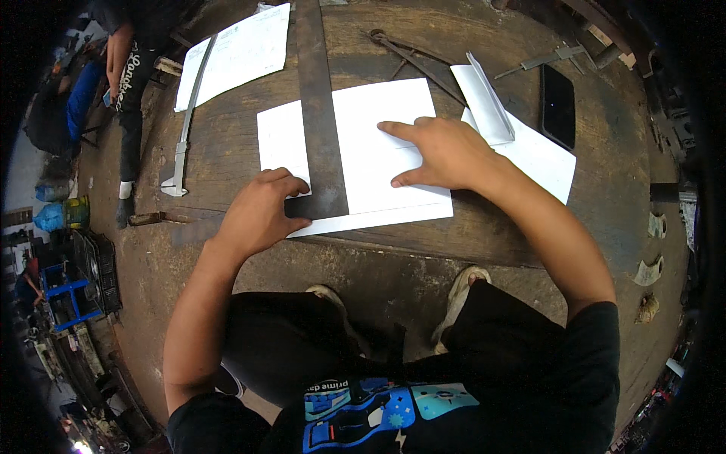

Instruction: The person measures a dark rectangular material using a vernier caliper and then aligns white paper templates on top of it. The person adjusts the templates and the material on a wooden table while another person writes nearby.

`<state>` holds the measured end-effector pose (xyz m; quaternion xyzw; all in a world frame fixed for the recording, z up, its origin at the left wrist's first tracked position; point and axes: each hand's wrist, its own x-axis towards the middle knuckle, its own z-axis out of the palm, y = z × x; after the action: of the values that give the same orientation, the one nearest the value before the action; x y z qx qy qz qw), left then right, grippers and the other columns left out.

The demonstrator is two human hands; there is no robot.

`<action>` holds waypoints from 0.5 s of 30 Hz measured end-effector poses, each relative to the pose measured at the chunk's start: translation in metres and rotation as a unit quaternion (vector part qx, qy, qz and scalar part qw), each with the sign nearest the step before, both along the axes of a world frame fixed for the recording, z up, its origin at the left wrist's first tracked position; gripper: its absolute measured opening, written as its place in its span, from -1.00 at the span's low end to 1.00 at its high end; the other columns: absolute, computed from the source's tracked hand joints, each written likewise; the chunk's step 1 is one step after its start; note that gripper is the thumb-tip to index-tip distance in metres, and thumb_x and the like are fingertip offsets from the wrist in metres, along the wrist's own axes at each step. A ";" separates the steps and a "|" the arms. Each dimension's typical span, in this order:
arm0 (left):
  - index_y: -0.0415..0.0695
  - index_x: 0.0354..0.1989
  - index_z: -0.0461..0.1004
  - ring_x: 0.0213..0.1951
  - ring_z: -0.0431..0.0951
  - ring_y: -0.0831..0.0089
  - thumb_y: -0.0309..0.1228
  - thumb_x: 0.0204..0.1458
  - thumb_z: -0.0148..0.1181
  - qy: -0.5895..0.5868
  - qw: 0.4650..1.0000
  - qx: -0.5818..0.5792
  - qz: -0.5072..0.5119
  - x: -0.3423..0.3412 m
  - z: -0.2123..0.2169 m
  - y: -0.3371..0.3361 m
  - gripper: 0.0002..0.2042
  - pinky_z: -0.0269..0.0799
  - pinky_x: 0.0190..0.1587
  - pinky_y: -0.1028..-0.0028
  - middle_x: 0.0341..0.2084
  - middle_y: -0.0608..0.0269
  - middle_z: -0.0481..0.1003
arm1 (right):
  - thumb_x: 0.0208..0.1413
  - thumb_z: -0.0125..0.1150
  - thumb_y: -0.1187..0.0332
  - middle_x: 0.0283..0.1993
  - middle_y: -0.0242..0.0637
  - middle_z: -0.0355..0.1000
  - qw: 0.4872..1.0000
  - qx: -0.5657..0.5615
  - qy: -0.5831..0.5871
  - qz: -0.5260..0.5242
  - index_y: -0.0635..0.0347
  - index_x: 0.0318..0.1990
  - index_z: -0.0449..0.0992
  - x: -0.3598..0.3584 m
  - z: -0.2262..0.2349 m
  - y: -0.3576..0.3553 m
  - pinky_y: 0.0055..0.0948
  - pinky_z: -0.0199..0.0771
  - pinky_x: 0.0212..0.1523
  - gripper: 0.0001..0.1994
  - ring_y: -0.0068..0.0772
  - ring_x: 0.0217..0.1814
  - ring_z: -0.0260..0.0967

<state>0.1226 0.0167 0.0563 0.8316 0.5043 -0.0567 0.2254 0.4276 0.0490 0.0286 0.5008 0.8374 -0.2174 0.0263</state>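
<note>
Rests left grip [261, 200], wide apart, at the left edge of the long dark strip [321, 129] pointing away, and right grip [451, 155], apart, on paper [378, 189].

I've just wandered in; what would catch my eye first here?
Probably the bright white paper on the dark wooden table, with a flat metal bar across it, the left hand at the bar's near end and the right hand over the paper. Next, perhaps, the long caliper at upper left and the black smartphone at upper right.
</note>
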 end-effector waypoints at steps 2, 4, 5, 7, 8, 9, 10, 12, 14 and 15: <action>-0.22 -0.11 0.61 -0.07 0.60 0.12 -0.40 -0.13 0.51 -0.006 1.000 0.003 -0.008 0.002 -0.002 -0.001 -0.63 0.55 0.04 0.23 -0.19 0.08 0.58 | -0.02 0.48 -0.17 -0.15 0.05 0.58 1.000 0.008 0.008 0.005 -0.04 0.41 0.35 0.001 -0.003 0.000 -0.08 0.63 -0.08 -0.15 0.04 -0.06 0.61; -0.23 -0.13 0.61 -0.09 0.61 0.13 -0.42 -0.13 0.50 -0.025 1.000 -0.003 0.002 0.003 -0.003 -0.001 -0.64 0.56 0.02 0.24 -0.19 0.08 0.58 | -0.01 0.48 -0.16 -0.19 0.05 0.58 1.000 0.016 0.020 0.009 -0.02 0.40 0.36 0.002 -0.005 -0.001 -0.07 0.64 -0.09 -0.15 0.06 -0.08 0.61; -0.24 -0.14 0.61 -0.09 0.62 0.13 -0.43 -0.14 0.50 -0.035 0.999 -0.008 0.008 0.003 -0.004 0.000 -0.65 0.57 0.02 0.25 -0.20 0.07 0.58 | -0.01 0.48 -0.15 -0.20 0.05 0.58 0.999 0.026 0.019 0.008 -0.01 0.40 0.36 0.003 -0.007 -0.001 -0.06 0.64 -0.09 -0.16 0.06 -0.08 0.61; -0.25 -0.16 0.60 -0.11 0.63 0.15 -0.47 -0.19 0.51 -0.035 0.999 -0.012 0.002 0.002 -0.007 0.002 -0.64 0.57 0.00 0.26 -0.21 0.08 0.58 | -0.02 0.49 -0.15 -0.21 0.04 0.58 0.999 0.040 0.010 0.009 0.00 0.39 0.37 0.002 -0.008 -0.002 -0.04 0.64 -0.09 -0.17 0.08 -0.09 0.61; -0.25 -0.17 0.59 -0.12 0.63 0.15 -0.49 -0.21 0.51 -0.038 0.999 -0.012 0.002 0.001 -0.008 0.004 -0.63 0.58 -0.01 0.26 -0.21 0.08 0.58 | -0.02 0.49 -0.15 -0.21 0.04 0.58 0.999 0.039 0.015 0.008 0.00 0.38 0.38 0.002 -0.008 -0.002 -0.03 0.64 -0.09 -0.17 0.08 -0.08 0.61; -0.26 -0.18 0.59 -0.12 0.63 0.15 -0.49 -0.23 0.51 -0.036 0.999 -0.011 -0.005 0.000 -0.009 0.005 -0.63 0.58 -0.02 0.26 -0.22 0.07 0.58 | -0.02 0.49 -0.14 -0.21 0.04 0.58 0.999 0.033 0.012 0.007 0.00 0.38 0.38 0.002 -0.008 -0.002 -0.02 0.64 -0.09 -0.17 0.08 -0.08 0.61; -0.26 -0.19 0.59 -0.13 0.63 0.16 -0.50 -0.24 0.50 -0.038 0.999 -0.007 -0.011 0.000 -0.010 0.006 -0.63 0.57 -0.02 0.27 -0.24 0.07 0.57 | -0.02 0.49 -0.14 -0.20 0.04 0.58 0.999 0.031 0.009 0.007 0.00 0.37 0.39 0.002 -0.008 -0.001 -0.01 0.65 -0.08 -0.18 0.08 -0.08 0.61; -0.26 -0.20 0.58 -0.13 0.63 0.16 -0.50 -0.27 0.50 -0.035 0.999 -0.002 -0.013 -0.001 -0.012 0.006 -0.62 0.57 -0.03 0.27 -0.25 0.06 0.57 | -0.06 0.52 -0.16 -0.20 0.02 0.58 1.000 0.031 0.006 0.001 -0.03 0.40 0.36 0.000 -0.008 -0.002 -0.08 0.63 -0.08 -0.13 0.01 -0.08 0.61; -0.27 -0.20 0.58 -0.14 0.63 0.15 -0.50 -0.28 0.50 -0.025 1.000 0.000 -0.007 -0.001 -0.014 0.006 -0.61 0.57 -0.03 0.27 -0.25 0.05 0.57 | -0.08 0.53 -0.17 -0.20 0.01 0.59 0.999 0.035 0.008 0.000 -0.04 0.42 0.35 0.000 -0.008 -0.002 -0.10 0.63 -0.07 -0.10 -0.02 -0.06 0.60; -0.27 -0.20 0.58 -0.14 0.63 0.15 -0.50 -0.29 0.50 -0.030 0.999 0.000 -0.010 0.000 -0.013 0.006 -0.62 0.58 -0.03 0.27 -0.26 0.05 0.57 | -0.08 0.53 -0.16 -0.19 0.01 0.59 0.999 0.037 0.012 0.003 -0.03 0.41 0.35 0.000 -0.009 -0.002 -0.09 0.63 -0.06 -0.10 -0.02 -0.05 0.61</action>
<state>0.1222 0.0228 0.0429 0.8379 0.4892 -0.0335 0.2397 0.4273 0.0471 0.0201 0.4968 0.8464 -0.1918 -0.0016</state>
